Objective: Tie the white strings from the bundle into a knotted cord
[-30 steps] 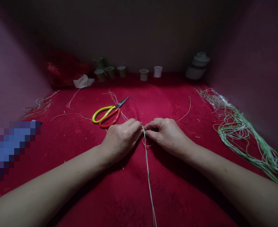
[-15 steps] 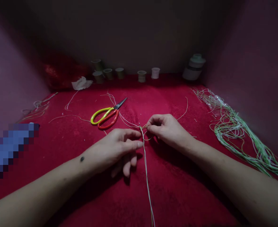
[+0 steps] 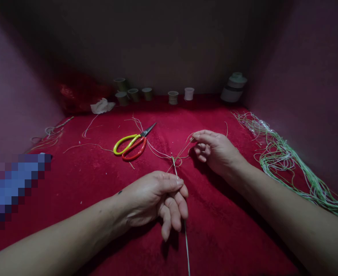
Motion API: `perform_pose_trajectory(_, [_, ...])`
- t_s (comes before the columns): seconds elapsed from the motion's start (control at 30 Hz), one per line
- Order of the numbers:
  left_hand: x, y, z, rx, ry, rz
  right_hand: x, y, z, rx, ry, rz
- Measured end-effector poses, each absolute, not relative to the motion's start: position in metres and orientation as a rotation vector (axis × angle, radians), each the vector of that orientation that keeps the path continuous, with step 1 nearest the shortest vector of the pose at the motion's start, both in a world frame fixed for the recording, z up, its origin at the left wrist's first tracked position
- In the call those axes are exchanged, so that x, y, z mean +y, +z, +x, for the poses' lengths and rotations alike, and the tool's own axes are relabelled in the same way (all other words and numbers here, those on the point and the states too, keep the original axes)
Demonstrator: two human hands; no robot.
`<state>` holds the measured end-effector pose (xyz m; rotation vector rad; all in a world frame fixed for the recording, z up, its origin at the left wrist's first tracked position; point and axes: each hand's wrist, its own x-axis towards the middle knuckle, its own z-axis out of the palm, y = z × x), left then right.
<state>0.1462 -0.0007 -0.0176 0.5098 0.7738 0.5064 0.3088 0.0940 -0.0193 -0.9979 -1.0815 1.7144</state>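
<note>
My left hand (image 3: 163,195) pinches several pale cords (image 3: 187,241) between thumb and forefinger, its other fingers loosely curled. The cords run from a small pin-like point (image 3: 171,154) on the red cloth down toward the front edge. Higher up on the right, my right hand (image 3: 212,145) closes thumb and forefinger on a thin brownish thread (image 3: 186,145), which stretches back to where the cords meet. A loop of thread lies just right of that meeting point. Scissors (image 3: 131,145) with one yellow and one red handle rest to the left, over loose threads.
Several thread spools (image 3: 173,97) stand along the back, with a white bottle (image 3: 233,88) at the right. A tangled bundle of green and white cords (image 3: 295,165) lies along the right side. Crumpled white paper (image 3: 102,106) sits back left on the red cloth (image 3: 100,237).
My left hand has moved down and now pinches the cords beneath the pin-like point. My right hand has drawn up and to the right, pulling the thread out longer.
</note>
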Motion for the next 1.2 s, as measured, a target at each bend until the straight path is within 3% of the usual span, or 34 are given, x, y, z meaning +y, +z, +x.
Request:
perform_pose_trajectory(0.17, [-0.001, -0.018, 0.147, 0.776, 0.506, 0.513, 0.114, -0.015, 0.323, -0.785, 1.93, -0.916])
perform_pose_trajectory(0.43, [-0.001, -0.017, 0.147, 0.795, 0.496, 0.533, 0.127, -0.009, 0.335, -0.622, 1.837, -0.927])
perform_pose_trajectory(0.8, [-0.005, -0.017, 0.149, 0.843, 0.498, 0.55, 0.135, 0.001, 0.35, -1.04, 1.523, -0.978])
perform_pose_trajectory(0.93, [0.001, -0.009, 0.14, 0.968, 0.397, 0.663, 0.137, -0.007, 0.348, -1.081, 1.489, -1.283])
perform_pose_trajectory(1.07, [0.012, -0.001, 0.126, 1.325, 0.553, 0.919, 0.131, -0.008, 0.343, -1.42, 0.854, -1.476])
perform_pose_trajectory(1.2, [0.015, -0.003, 0.127, 1.187, 0.695, 0.829, 0.106, -0.003, 0.329, -1.731, 0.198, -1.237])
